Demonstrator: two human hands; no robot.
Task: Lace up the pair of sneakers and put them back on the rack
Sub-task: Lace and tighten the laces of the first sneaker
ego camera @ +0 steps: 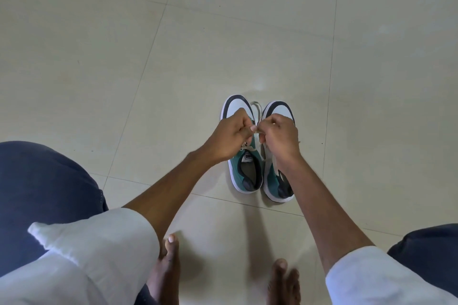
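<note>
Fingers pinch lace here: our left hand [229, 136] and right hand [278, 136] meet above the pair, each curled with thumb and fingertips pressed on a pale shoelace [256, 110], its loop showing past the knuckles between the two toes. We cannot quite tell which shoe this lace belongs to, since both hands cover the eyelets, though it seems to rise from the right sneaker [278, 181]. The left sneaker [244, 171] sits just beside it, touching or nearly so, heels toward us, both flat on the tiled floor [173, 57]. A white bow already lies across the left sneaker's tongue, so we judge that one done and the tying of the second to be the step in hand. Our bare feet [168, 267] rest near the bottom edge; no rack is in view. Next we need to draw the loops through and pull them snug evenly, then take both shoes up and carry them to the rack.
</note>
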